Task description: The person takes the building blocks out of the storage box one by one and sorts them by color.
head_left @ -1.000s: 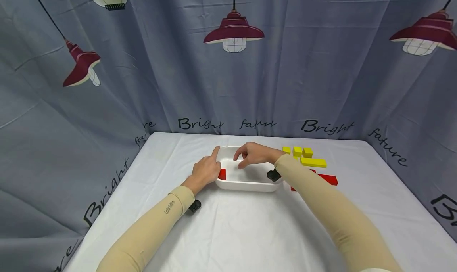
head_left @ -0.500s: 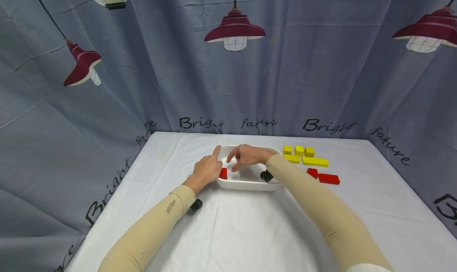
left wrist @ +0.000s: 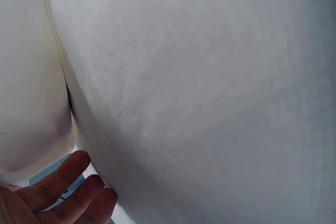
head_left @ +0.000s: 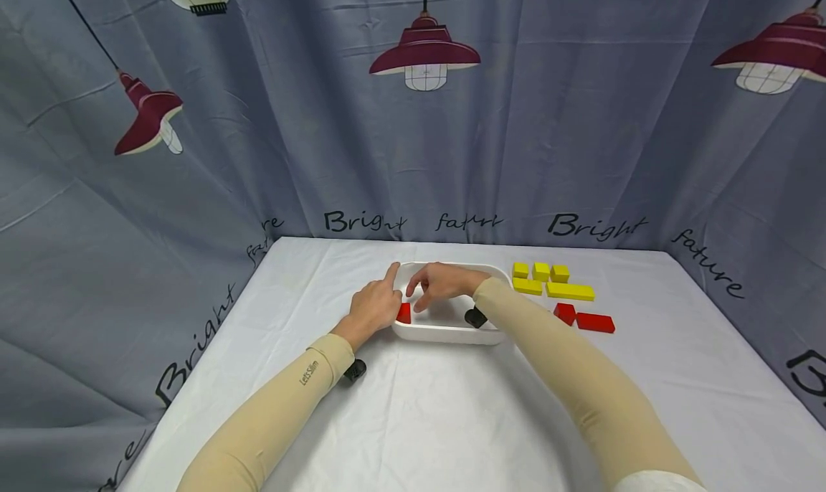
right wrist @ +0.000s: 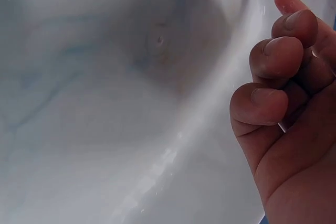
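Note:
A white rectangular tray (head_left: 452,334) stands on the table, with a red block (head_left: 404,313) at its left end. My left hand (head_left: 374,307) holds the tray's left end, thumb at the rim and index finger stretched along it. The left wrist view shows the other fingers (left wrist: 68,177) low against the tray's outer wall. Over the inside of the tray hovers my right hand (head_left: 442,282), index finger and thumb parted, close to the red block. Its other fingers (right wrist: 275,56) are loosely curled, and nothing shows between them.
Right of the tray lie several yellow blocks: small cubes (head_left: 540,272) at the back, longer bars (head_left: 571,292) before them. Nearer are a short red block (head_left: 564,314) and a longer red block (head_left: 596,323). A grey curtain (head_left: 323,133) hangs behind the white-covered table (head_left: 413,420).
My right hand has moved left inside the tray, closer to the red block, uncovering the blocks on the right. The left hand has stayed at the tray's end.

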{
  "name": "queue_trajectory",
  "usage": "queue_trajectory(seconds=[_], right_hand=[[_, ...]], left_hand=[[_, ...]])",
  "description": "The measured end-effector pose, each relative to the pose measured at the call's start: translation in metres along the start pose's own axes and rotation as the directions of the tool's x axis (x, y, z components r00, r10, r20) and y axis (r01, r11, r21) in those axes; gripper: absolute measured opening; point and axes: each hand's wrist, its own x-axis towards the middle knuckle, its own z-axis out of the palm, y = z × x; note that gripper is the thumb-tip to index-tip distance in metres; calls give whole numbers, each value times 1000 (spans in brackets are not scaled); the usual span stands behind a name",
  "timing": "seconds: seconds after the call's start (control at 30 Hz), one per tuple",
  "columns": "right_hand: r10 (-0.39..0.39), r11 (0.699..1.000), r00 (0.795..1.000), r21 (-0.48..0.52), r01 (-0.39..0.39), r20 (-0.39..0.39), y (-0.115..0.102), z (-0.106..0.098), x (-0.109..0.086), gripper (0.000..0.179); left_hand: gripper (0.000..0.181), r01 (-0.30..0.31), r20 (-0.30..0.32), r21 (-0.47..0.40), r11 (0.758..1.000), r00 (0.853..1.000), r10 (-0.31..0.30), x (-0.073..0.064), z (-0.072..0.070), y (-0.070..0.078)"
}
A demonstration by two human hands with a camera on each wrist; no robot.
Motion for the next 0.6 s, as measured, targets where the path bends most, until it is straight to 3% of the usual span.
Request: queue_trajectory(seconds=[0.6], right_hand=[[-55,998,998,23,55,29,-7,6,5,28]], left_hand=[[60,-11,-17,0,1000,1000,11,0,1,0]])
